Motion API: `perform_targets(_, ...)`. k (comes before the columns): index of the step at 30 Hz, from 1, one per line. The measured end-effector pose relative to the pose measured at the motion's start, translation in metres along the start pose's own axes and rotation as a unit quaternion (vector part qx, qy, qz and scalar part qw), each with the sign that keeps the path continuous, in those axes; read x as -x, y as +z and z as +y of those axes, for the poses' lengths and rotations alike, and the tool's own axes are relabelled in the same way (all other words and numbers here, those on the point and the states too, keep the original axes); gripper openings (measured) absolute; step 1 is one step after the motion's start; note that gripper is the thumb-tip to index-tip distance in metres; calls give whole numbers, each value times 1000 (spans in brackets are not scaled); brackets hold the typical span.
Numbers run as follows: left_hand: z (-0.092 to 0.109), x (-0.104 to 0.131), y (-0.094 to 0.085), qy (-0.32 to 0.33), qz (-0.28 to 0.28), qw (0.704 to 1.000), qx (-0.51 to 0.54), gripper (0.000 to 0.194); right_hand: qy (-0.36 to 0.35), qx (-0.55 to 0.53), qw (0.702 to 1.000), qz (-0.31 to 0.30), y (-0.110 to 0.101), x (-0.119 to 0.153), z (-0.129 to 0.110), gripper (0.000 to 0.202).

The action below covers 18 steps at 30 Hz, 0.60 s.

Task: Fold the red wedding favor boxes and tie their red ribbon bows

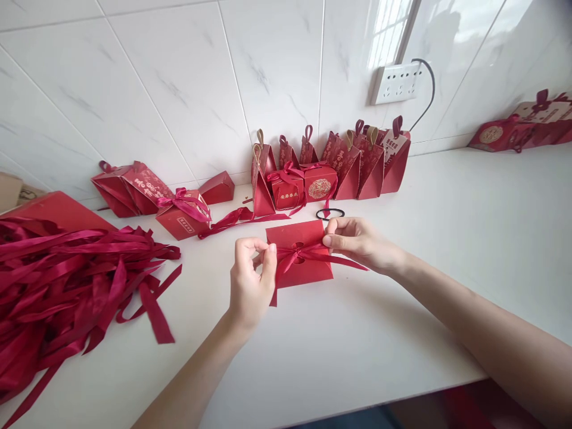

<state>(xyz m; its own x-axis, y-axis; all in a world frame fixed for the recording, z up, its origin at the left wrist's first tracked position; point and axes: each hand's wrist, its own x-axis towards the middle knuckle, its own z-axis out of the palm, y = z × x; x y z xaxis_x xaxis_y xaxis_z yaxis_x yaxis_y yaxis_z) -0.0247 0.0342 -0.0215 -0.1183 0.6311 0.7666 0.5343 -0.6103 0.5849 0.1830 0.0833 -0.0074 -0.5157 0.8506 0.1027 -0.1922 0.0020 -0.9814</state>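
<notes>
A flat-faced red gift box (308, 275) lies on the white table in front of me. Across its middle runs a dark red ribbon (297, 255), knotted over a round cut-out, with one tail trailing off to the right and another hanging at the lower left. My left hand (252, 274) pinches the ribbon at the box's left side between thumb and fingers. At the upper right of the box, my right hand (355, 241) pinches the ribbon too; its fingertips hide the part they hold. Just behind the right hand rests a black elastic loop (330, 213).
Dark red ribbons (84, 280) are heaped at the left, by a red box (58, 208). Finished-looking red boxes (370, 170) line the tiled wall, and a bow-tied box (184, 217) stands left of them. A white socket strip (397, 83) hangs on the wall.
</notes>
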Motion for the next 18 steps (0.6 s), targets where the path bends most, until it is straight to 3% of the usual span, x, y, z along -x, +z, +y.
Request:
perform_targets(12, -5, 1, 2, 11, -9, 1000, 7, 13, 14, -62, 998, 12, 1, -2, 0, 37)
perform_targets(16, -6, 3, 3, -8, -17, 1000, 6, 10, 13, 10, 999, 39, 2, -1, 0, 42)
perform_targets(18, -8, 4, 2, -12, -17, 1000, 5, 8, -43, 83, 993, 69, 4, 3, -2, 42)
